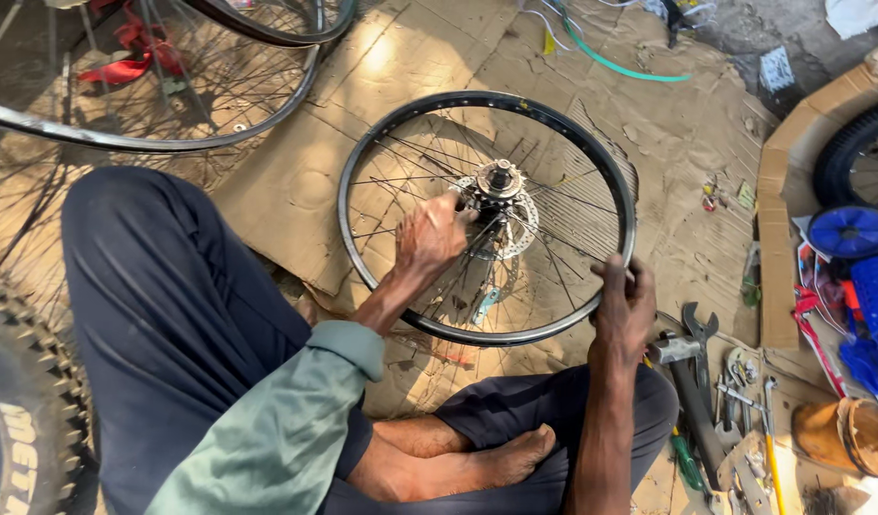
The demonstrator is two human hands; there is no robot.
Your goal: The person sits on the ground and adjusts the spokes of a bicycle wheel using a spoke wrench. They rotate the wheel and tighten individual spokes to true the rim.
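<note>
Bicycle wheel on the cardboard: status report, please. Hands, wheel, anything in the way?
Left hand at the hub. Right hand gripping the rim. Wheel flat on cardboard. Wrenches lie beside the right hand, clear of the wheel.

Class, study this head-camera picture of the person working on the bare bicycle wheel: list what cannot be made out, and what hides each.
- Left hand: whatever its fingers pinch at the silver hub is hidden by the hand itself.
- Right hand: its fingers wrap behind the black metal rim, out of view.
- Knobbly black tyre: cut off by the left edge.
- Small tools beside the grey wrench: too small and cluttered to identify.
</note>
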